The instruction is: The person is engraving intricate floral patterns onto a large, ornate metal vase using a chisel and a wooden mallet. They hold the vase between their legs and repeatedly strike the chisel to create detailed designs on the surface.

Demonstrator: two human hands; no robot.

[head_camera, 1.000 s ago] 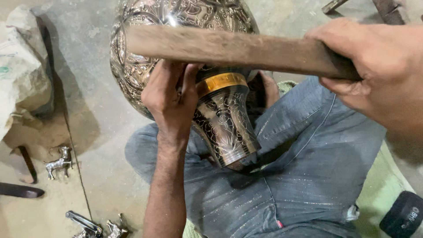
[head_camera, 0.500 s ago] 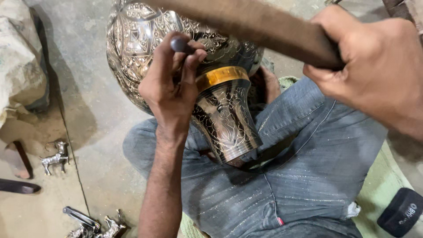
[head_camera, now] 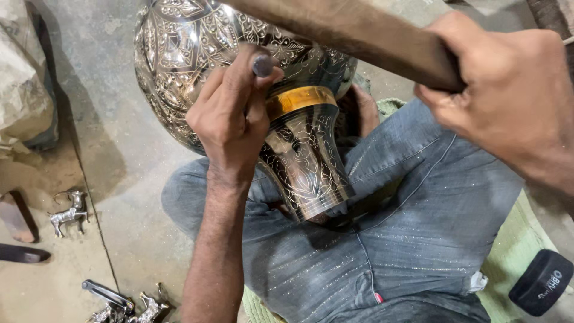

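Flanking vase (head_camera: 239, 90): deer figurines (head_camera: 69, 213) (metal).

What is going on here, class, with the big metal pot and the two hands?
A person sits on the floor with a large engraved metal vase lying across their lap, its neck toward them. The left hand pinches a small metal punch against the vase near its gold band. The right hand grips a wooden stick raised above the punch. Small silver deer figures stand on the floor to the left.
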